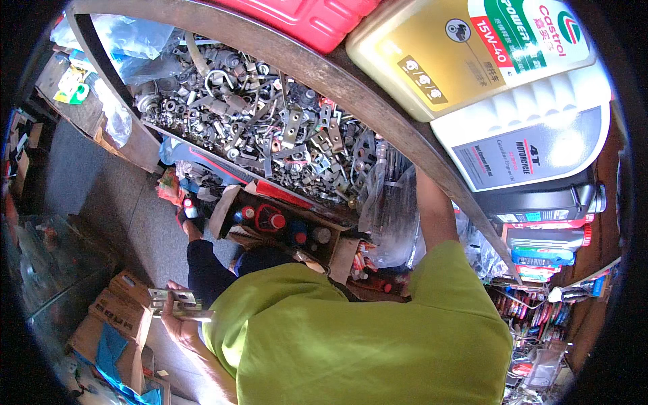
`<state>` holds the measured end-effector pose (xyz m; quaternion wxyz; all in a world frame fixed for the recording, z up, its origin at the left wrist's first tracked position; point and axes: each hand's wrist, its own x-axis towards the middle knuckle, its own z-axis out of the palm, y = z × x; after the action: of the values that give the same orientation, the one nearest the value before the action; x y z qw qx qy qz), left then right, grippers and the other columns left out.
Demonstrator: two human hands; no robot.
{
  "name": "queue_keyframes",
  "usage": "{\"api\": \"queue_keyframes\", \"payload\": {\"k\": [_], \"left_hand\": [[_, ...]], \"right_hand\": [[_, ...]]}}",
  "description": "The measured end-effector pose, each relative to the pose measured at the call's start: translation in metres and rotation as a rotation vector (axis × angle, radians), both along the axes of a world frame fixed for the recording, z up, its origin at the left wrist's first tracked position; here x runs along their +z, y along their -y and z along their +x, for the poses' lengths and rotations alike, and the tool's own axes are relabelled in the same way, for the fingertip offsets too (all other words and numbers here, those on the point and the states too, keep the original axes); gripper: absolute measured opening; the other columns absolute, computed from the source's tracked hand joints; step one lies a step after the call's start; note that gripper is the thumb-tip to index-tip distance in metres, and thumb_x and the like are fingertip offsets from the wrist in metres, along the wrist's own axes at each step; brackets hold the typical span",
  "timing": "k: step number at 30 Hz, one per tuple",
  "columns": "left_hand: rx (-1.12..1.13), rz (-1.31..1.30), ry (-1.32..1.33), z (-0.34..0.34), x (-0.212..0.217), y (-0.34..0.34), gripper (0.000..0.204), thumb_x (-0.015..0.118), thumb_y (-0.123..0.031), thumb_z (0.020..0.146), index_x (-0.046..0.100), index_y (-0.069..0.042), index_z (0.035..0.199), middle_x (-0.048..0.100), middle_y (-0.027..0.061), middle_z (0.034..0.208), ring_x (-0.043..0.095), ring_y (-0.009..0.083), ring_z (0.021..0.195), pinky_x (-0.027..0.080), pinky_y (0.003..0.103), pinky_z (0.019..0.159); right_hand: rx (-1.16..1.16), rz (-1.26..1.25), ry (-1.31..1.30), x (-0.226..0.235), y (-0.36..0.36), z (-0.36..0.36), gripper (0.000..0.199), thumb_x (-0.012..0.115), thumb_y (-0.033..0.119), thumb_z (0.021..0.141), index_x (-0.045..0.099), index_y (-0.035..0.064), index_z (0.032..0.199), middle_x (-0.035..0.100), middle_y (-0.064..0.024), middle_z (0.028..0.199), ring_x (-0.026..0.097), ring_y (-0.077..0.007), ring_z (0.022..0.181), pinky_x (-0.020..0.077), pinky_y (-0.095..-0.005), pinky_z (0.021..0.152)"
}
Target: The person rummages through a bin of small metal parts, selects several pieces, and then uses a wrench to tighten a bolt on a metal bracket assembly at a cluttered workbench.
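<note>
My left hand [174,325] is low at the left, beside my green shirt [351,337], and is shut on flat metal brackets [172,299] with holes in them. My right forearm [434,212] reaches up behind a clear plastic bag [390,209] toward a shelf tray heaped with several grey metal brackets, bolts and fittings [270,128]. The right hand itself is hidden behind the curved wooden shelf edge [378,111] and the bag.
On the top shelf stand a red jug [310,17], a yellow oil jug [459,47] and a white and grey oil jug [533,135]. Below the tray sits an open cardboard box [283,226] of small cans. Stacked cardboard boxes [118,310] stand at the lower left.
</note>
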<state>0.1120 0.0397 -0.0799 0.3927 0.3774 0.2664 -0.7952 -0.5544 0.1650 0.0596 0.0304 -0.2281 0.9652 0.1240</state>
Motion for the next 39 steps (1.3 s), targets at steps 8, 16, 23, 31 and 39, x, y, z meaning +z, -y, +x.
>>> {"api": "queue_keyframes", "payload": {"k": [8,16,23,31,39], "left_hand": [[-0.091,-0.114,-0.013,0.009,-0.016,0.006,0.027,0.053,0.002,0.087,0.055,0.002,0.114,0.063,0.0155,0.11,0.059,0.0251,0.104,0.048,0.041,0.092],[-0.096,-0.077,-0.025,-0.01,-0.019,0.021,0.028,0.052,0.003,0.087,0.054,0.002,0.114,0.062,0.0152,0.11,0.06,0.0245,0.103,0.048,0.042,0.093],[-0.051,-0.005,-0.008,-0.015,-0.014,0.023,0.028,0.052,0.003,0.086,0.054,0.003,0.114,0.062,0.0151,0.111,0.06,0.0243,0.102,0.047,0.042,0.093],[-0.056,-0.027,-0.012,-0.008,-0.022,0.017,0.029,0.051,0.002,0.088,0.054,0.003,0.116,0.062,0.0147,0.111,0.059,0.0243,0.103,0.047,0.042,0.093],[-0.055,0.015,0.03,-0.022,-0.007,0.016,0.029,0.052,0.003,0.087,0.056,0.004,0.115,0.063,0.0159,0.11,0.06,0.0248,0.102,0.047,0.041,0.093]], "right_hand": [[0.029,-0.044,0.033,-0.005,-0.055,0.037,0.042,0.069,0.034,0.074,0.064,0.0083,0.107,0.065,-0.0182,0.105,0.06,-0.0333,0.104,0.046,-0.0433,0.089],[0.01,-0.061,0.045,-0.004,-0.075,0.046,0.042,0.069,0.034,0.074,0.064,0.008,0.107,0.065,-0.0183,0.105,0.06,-0.0333,0.103,0.0459,-0.0431,0.089],[0.046,-0.111,0.053,-0.001,-0.053,0.042,0.043,0.069,0.034,0.073,0.064,0.0078,0.107,0.065,-0.0183,0.105,0.06,-0.0332,0.103,0.0459,-0.043,0.089],[0.28,-0.164,0.253,-0.05,0.013,0.091,0.043,0.07,0.034,0.073,0.064,0.0075,0.107,0.065,-0.0184,0.105,0.06,-0.0332,0.102,0.0458,-0.0427,0.089],[0.289,-0.115,0.349,-0.067,0.03,0.102,0.043,0.07,0.033,0.073,0.064,0.0073,0.107,0.065,-0.0184,0.105,0.06,-0.0331,0.102,0.0458,-0.0425,0.089]]}}
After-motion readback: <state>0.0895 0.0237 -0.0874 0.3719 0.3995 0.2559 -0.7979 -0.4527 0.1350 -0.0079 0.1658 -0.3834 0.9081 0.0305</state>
